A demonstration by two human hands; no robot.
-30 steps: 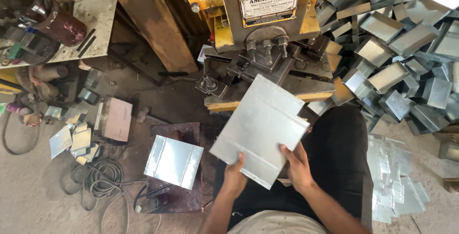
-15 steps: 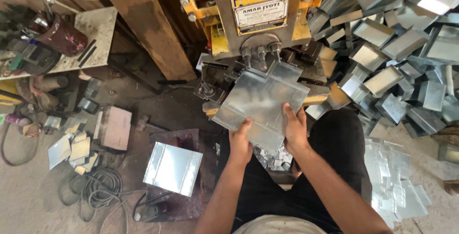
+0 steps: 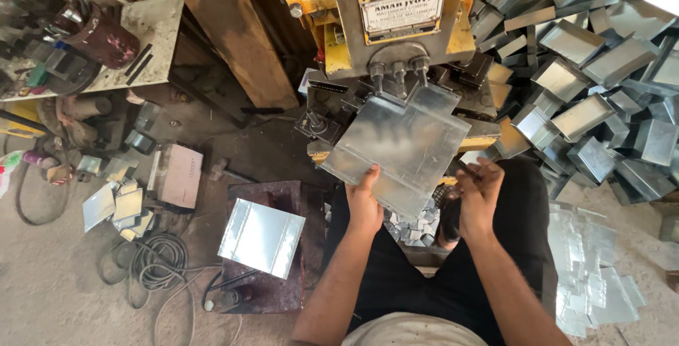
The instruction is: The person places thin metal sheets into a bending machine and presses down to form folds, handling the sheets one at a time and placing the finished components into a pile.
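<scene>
Sliding forward, the metal sheet (image 3: 399,148) now sits under the press (image 3: 396,49) at twelve o'clock. Left hand (image 3: 364,201) still pinches its near edge; right hand (image 3: 479,192) has let go, fingers loosely curled.

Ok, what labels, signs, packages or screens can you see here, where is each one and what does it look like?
Nameplate: on the press front, top centre, above the metal sheet; rectangular, yellow frame, black band on top, pale panel below.
Box: on the floor, left of the left hand; flat, rectangular, pale pinkish, faint print.
No screens in view.
</scene>
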